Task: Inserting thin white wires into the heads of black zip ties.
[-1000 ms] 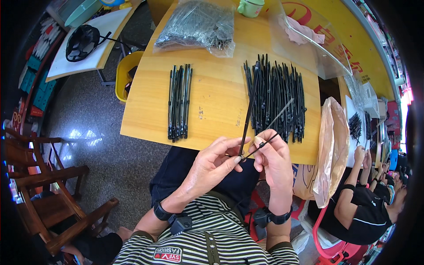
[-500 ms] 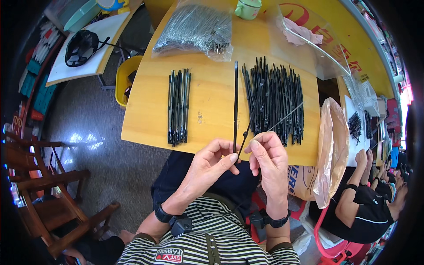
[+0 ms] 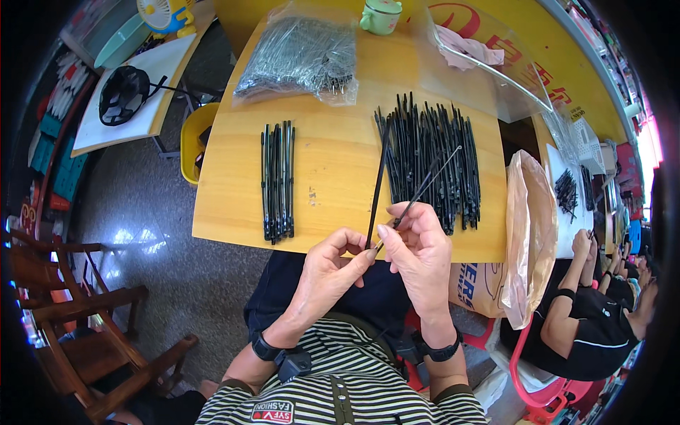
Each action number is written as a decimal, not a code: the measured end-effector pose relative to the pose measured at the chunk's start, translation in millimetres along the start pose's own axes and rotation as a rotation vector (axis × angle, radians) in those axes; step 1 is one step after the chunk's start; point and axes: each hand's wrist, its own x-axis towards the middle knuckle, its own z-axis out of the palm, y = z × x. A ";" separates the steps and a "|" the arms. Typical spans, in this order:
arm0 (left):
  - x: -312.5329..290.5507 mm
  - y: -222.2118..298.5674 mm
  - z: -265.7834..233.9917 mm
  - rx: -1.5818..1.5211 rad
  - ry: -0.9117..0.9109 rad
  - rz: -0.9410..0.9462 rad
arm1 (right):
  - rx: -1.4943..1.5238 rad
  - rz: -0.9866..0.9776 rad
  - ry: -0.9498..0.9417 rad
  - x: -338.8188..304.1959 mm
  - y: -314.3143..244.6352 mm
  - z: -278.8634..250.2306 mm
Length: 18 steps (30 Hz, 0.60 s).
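My left hand (image 3: 333, 268) pinches the lower end of a slim black rod (image 3: 379, 173), which stands up and leans slightly right. Close beside it, my right hand (image 3: 423, 261) is closed with thumb and fingers on a thin metal wire (image 3: 446, 161) that has a small ring at its far tip. A short black stick (image 3: 418, 195) runs alongside the wire. Both hands' fingertips nearly meet over the table's front edge, where the lower ends are partly hidden. Behind them lies a large pile of black rods (image 3: 443, 163); a smaller row of black rods (image 3: 278, 184) lies to the left.
A clear bag of thin wires (image 3: 297, 60) lies at the back of the wooden table (image 3: 326, 142), near a green lidded cup (image 3: 380, 15). An open brown bag (image 3: 531, 234) stands at the right. Beyond it sits a person in black (image 3: 588, 326). A wooden chair (image 3: 85, 312) stands left.
My right hand has moved left and up against the left hand's fingertips. The wire and short stick now point more steeply, close together; the left hand's rod has tilted right.
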 end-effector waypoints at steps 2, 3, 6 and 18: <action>0.0 0.1 -1.0 0.030 0.033 -0.004 | 0.132 0.129 -0.014 -0.7 -8.4 1.3; 0.9 -0.7 -2.1 0.032 0.032 -0.002 | 0.133 0.127 -0.013 -0.6 -9.8 1.4; 1.4 -3.7 -4.3 0.019 0.078 0.044 | 0.112 0.143 -0.017 -1.3 -10.5 -0.8; -1.8 -1.8 -0.2 -0.039 -0.015 0.041 | 0.400 0.179 -0.158 6.1 0.2 -24.1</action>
